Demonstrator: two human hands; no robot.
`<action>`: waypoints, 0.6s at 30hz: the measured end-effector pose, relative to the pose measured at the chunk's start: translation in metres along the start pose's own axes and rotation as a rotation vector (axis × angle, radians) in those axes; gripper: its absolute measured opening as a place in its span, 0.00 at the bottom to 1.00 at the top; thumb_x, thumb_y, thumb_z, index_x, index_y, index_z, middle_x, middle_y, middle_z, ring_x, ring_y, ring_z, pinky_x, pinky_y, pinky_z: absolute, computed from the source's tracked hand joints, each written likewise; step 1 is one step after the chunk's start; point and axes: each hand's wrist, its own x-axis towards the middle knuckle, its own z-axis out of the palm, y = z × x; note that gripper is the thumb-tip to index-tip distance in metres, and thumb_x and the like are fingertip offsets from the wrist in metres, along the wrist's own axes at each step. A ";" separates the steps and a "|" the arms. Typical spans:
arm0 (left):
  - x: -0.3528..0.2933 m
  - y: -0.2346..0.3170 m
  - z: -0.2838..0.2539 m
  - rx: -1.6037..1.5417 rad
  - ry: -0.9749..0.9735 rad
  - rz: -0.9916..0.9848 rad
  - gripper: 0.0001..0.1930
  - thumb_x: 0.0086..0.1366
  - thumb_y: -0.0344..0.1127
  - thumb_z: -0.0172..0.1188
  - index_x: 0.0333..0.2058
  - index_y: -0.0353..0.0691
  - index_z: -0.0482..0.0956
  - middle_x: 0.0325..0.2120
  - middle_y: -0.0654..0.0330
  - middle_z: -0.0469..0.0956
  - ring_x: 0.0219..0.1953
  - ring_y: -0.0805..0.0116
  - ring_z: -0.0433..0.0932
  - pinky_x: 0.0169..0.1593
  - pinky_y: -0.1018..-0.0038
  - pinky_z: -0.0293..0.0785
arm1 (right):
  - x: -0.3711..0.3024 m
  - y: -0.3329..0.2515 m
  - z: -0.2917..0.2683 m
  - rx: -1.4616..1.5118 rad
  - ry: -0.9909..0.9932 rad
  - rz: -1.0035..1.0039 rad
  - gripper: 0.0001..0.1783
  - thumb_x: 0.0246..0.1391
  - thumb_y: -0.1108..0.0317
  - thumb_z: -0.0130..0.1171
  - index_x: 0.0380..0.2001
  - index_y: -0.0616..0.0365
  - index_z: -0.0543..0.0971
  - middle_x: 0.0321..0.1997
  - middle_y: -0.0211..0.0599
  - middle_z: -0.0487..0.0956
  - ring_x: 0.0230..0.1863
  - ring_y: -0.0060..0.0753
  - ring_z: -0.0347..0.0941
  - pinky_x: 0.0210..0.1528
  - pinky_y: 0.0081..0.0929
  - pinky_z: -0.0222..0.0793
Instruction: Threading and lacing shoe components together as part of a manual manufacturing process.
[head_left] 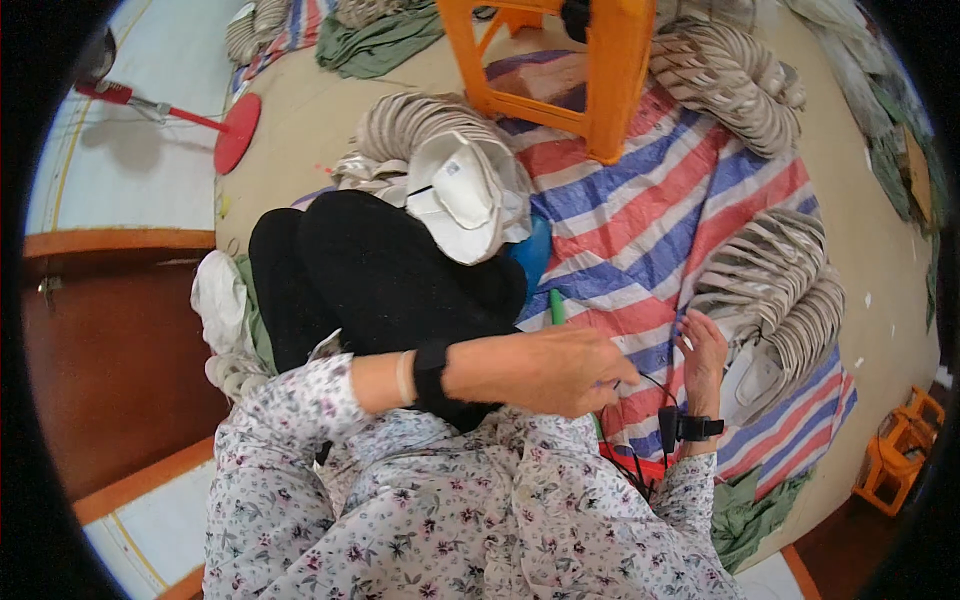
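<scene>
My left hand (550, 370) reaches across my lap toward the right, its fingers closed in a pinch. A thin black cord (656, 384) runs from those fingertips toward my right wrist. My right hand (703, 350) is half curled with its fingers apart, beside a curved stack of nested white cup-shaped pieces (765, 300); whether it touches the stack I cannot tell. Another such stack (425, 125) leans against my knees. Its front white cup (465, 190) faces me, with a short black strip on it. Below my hands, more black cords (635, 472) lie over something red.
A striped red, white and blue sheet (640, 230) covers the floor ahead. On it stand an orange plastic stool (600, 80) and a third stack (725, 80). A green handle-like thing (557, 306) lies near my left hand. A red round-based stand (238, 133) is far left; a small orange stool (898, 450) is right.
</scene>
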 end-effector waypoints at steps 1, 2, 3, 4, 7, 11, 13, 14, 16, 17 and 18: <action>-0.018 0.002 -0.005 -0.019 0.045 0.046 0.18 0.67 0.33 0.52 0.54 0.36 0.75 0.42 0.47 0.79 0.46 0.49 0.78 0.48 0.60 0.74 | -0.004 -0.011 0.035 0.026 -0.101 -0.048 0.11 0.61 0.69 0.60 0.45 0.60 0.81 0.36 0.29 0.83 0.37 0.22 0.77 0.42 0.24 0.72; -0.032 0.008 -0.013 -0.015 0.066 0.032 0.18 0.67 0.33 0.52 0.54 0.36 0.75 0.42 0.47 0.79 0.46 0.49 0.78 0.48 0.60 0.74 | -0.002 -0.018 0.061 -0.036 -0.180 -0.070 0.11 0.61 0.68 0.60 0.44 0.61 0.81 0.36 0.31 0.82 0.35 0.23 0.77 0.38 0.20 0.72; -0.046 0.013 -0.019 -0.030 0.105 0.017 0.18 0.68 0.33 0.52 0.55 0.36 0.74 0.42 0.47 0.78 0.46 0.49 0.78 0.49 0.60 0.74 | -0.003 -0.025 0.087 -0.081 -0.255 -0.065 0.11 0.62 0.67 0.60 0.44 0.61 0.81 0.35 0.32 0.82 0.35 0.23 0.78 0.38 0.20 0.72; -0.060 0.015 -0.023 -0.046 0.147 0.004 0.18 0.68 0.32 0.52 0.56 0.36 0.72 0.43 0.48 0.78 0.47 0.49 0.77 0.49 0.60 0.74 | -0.004 -0.031 0.111 -0.129 -0.330 -0.060 0.11 0.62 0.67 0.60 0.44 0.61 0.81 0.35 0.32 0.82 0.34 0.23 0.78 0.38 0.20 0.72; -0.097 0.014 -0.030 -0.168 0.307 -0.029 0.17 0.67 0.30 0.54 0.55 0.36 0.75 0.38 0.51 0.79 0.41 0.52 0.78 0.46 0.64 0.74 | -0.002 -0.043 0.175 -0.242 -0.551 -0.065 0.14 0.63 0.61 0.60 0.46 0.59 0.81 0.36 0.31 0.82 0.36 0.23 0.77 0.39 0.20 0.72; -0.154 0.017 -0.057 -0.255 0.389 -0.216 0.21 0.66 0.23 0.54 0.58 0.36 0.74 0.42 0.53 0.80 0.44 0.62 0.81 0.48 0.70 0.76 | -0.008 -0.053 0.260 -0.308 -0.651 -0.109 0.26 0.59 0.56 0.64 0.56 0.58 0.75 0.40 0.31 0.80 0.40 0.22 0.76 0.35 0.20 0.72; -0.181 0.014 -0.068 -0.203 0.508 -0.304 0.21 0.66 0.22 0.53 0.57 0.36 0.75 0.43 0.53 0.81 0.45 0.66 0.81 0.50 0.72 0.76 | -0.019 -0.062 0.299 -0.389 -0.670 -0.174 0.30 0.57 0.56 0.66 0.59 0.59 0.72 0.40 0.32 0.80 0.39 0.23 0.76 0.34 0.20 0.72; -0.194 0.011 -0.071 -0.198 0.554 -0.367 0.20 0.66 0.23 0.52 0.57 0.35 0.75 0.43 0.55 0.81 0.45 0.69 0.80 0.51 0.73 0.76 | -0.021 -0.065 0.312 -0.466 -0.679 -0.232 0.35 0.55 0.56 0.68 0.62 0.60 0.69 0.39 0.33 0.79 0.38 0.24 0.76 0.33 0.19 0.72; -0.217 0.006 -0.087 -0.247 0.649 -0.396 0.19 0.68 0.25 0.52 0.57 0.34 0.75 0.44 0.57 0.81 0.45 0.72 0.79 0.52 0.76 0.74 | 0.003 -0.052 0.323 -0.571 -0.722 -0.296 0.41 0.52 0.58 0.71 0.64 0.62 0.65 0.38 0.35 0.79 0.35 0.26 0.76 0.32 0.20 0.73; -0.229 -0.001 -0.096 -0.269 0.686 -0.400 0.18 0.69 0.27 0.52 0.57 0.33 0.75 0.44 0.58 0.81 0.45 0.73 0.78 0.53 0.76 0.74 | 0.019 -0.046 0.322 -0.634 -0.784 -0.260 0.43 0.51 0.58 0.72 0.64 0.63 0.65 0.37 0.35 0.78 0.34 0.26 0.77 0.33 0.21 0.73; -0.245 0.002 -0.103 -0.272 0.742 -0.420 0.18 0.70 0.28 0.52 0.57 0.33 0.75 0.44 0.58 0.81 0.46 0.74 0.78 0.53 0.77 0.73 | 0.015 -0.051 0.332 -0.685 -0.871 -0.236 0.44 0.50 0.58 0.74 0.64 0.64 0.64 0.36 0.36 0.78 0.34 0.26 0.77 0.33 0.21 0.73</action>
